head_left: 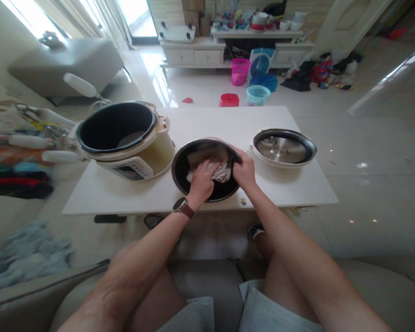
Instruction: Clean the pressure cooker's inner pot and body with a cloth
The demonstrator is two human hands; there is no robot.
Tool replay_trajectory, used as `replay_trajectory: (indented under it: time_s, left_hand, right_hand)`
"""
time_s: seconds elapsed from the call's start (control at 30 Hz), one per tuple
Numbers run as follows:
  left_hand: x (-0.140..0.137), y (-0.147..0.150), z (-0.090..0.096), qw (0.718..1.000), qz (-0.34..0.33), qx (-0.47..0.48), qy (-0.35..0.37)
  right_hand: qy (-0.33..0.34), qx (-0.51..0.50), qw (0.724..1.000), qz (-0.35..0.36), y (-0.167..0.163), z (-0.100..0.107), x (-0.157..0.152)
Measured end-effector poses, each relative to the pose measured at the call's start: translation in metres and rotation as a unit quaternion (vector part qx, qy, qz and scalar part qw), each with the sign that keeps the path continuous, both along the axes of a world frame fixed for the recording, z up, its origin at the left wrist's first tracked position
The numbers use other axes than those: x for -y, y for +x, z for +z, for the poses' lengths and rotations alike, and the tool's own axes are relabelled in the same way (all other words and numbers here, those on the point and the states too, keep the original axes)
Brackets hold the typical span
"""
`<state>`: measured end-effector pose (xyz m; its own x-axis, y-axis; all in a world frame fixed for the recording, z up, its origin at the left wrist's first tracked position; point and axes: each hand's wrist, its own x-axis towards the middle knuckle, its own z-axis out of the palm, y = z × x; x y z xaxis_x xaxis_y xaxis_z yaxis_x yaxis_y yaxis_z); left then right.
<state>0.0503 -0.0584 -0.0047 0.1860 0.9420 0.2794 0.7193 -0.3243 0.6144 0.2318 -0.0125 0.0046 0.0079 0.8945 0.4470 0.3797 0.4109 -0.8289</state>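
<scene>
Lying, apparently, beneath left fingers (204, 167): a cloth (223, 173).

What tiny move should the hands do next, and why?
Maybe slide the cloth gently along the inside of the pot: the left hand is already on the cloth in there, and the right hand holds the pot by its edge.

One view, worn on head, set above sofa (207, 281), facing forward and down along both forearms (293, 235). Desk (204, 120) near, mid-frame; pot (180, 174) about centre. Wide lens: far cabinet (207, 56) small along top, shorts (192, 316) close at bottom edge.
</scene>
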Motion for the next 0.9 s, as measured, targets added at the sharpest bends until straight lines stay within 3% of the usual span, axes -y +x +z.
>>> replay_trajectory:
  time_s: [0.1,0.2,0.37,0.5,0.67,0.9]
  left_hand:
    - [0.002,0.007,-0.011,0.985,-0.093,-0.100,-0.104]
    - [-0.001,0.006,-0.014,0.972,-0.129,-0.130,-0.147]
    - [-0.011,-0.002,-0.005,0.952,-0.202,-0.108,-0.204]
    - [-0.013,-0.007,0.009,0.930,-0.210,-0.136,-0.269]
    - [-0.010,-0.008,0.016,0.925,-0.209,-0.194,-0.252]
    - [0.000,-0.001,0.003,0.937,-0.191,-0.212,-0.201]
  right_hand:
    - [0.004,0.002,1.000,0.004,0.000,0.000,0.001]
    - [0.011,0.009,1.000,-0.003,0.002,-0.003,-0.001]
    - [-0.008,0.009,1.000,-0.005,0.007,-0.005,-0.005]
    - [-0.025,0.011,1.000,-0.006,0.011,0.004,-0.007]
    - [-0.022,0.021,0.999,0.013,0.017,0.019,-0.006]
    - [-0.009,0.054,0.998,0.019,0.018,0.029,-0.005]
